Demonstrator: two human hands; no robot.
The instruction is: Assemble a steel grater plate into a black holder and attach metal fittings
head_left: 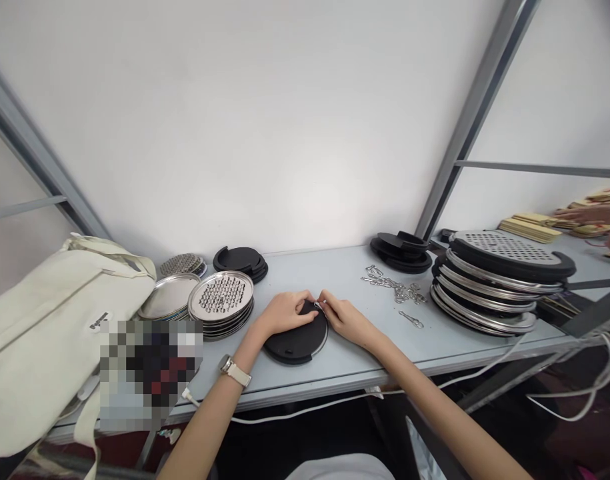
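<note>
A round black plastic disc (pixel 291 341) with a thin metal rim on its right side lies on the grey table in front of me. My left hand (pixel 286 313) rests over its far left part, thumb and fingers closed at the far edge. At that same edge my right hand (pixel 345 320) pinches a small silver wire clip (pixel 317 305); fingertips partly hide it, and whether it is fastened to the disc I cannot tell. More wire clips (pixel 399 291) lie in a loose pile to the right, with a single clip (pixel 411 319) nearer to me.
Round metal grater plates (pixel 221 297) are stacked at left, before black rings (pixel 239 260). More black discs (pixel 401 250) sit at back right, beside a tall stack of rimmed discs (pixel 495 287). A cream bag (pixel 59 327) fills the left. Another person's hand (pixel 592 215) shows far right.
</note>
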